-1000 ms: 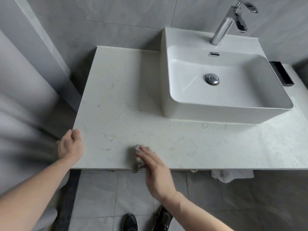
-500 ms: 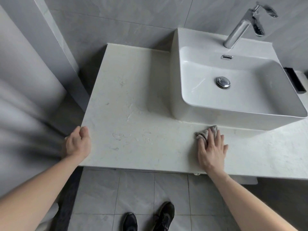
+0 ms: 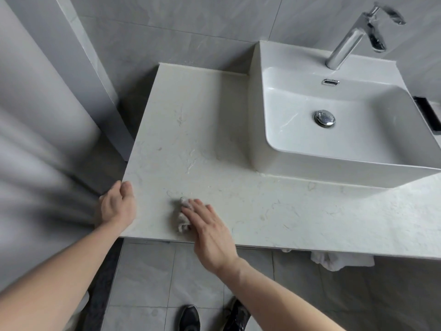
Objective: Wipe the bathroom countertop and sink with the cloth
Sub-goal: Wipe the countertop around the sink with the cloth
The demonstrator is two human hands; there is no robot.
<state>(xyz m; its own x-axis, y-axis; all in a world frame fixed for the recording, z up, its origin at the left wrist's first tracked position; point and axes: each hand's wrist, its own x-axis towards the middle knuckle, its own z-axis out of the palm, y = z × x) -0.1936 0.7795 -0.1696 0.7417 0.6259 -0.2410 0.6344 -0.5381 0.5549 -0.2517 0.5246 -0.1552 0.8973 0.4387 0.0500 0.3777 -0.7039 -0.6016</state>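
A pale marble countertop [image 3: 195, 130] carries a white rectangular vessel sink [image 3: 353, 168] on its right half. My right hand [image 3: 210, 232] lies flat near the counter's front edge, pressing a small crumpled grey cloth [image 3: 182, 217] against the surface; most of the cloth is hidden beneath my fingers. My left hand [image 3: 117, 206] grips the counter's front left corner, thumb on top. The sink bowl holds a chrome drain plug [image 3: 324, 118].
A chrome faucet [image 3: 350, 39] rises behind the sink. A black object [image 3: 429, 113] sits at the right edge beside the sink. A white rag [image 3: 341, 260] hangs under the counter. Grey tiled walls stand behind and left; my shoes [image 3: 210, 316] rest on the tiled floor.
My right hand slid the cloth left along the counter's front, from just below the sink to near the left corner. My left hand stayed on the corner.
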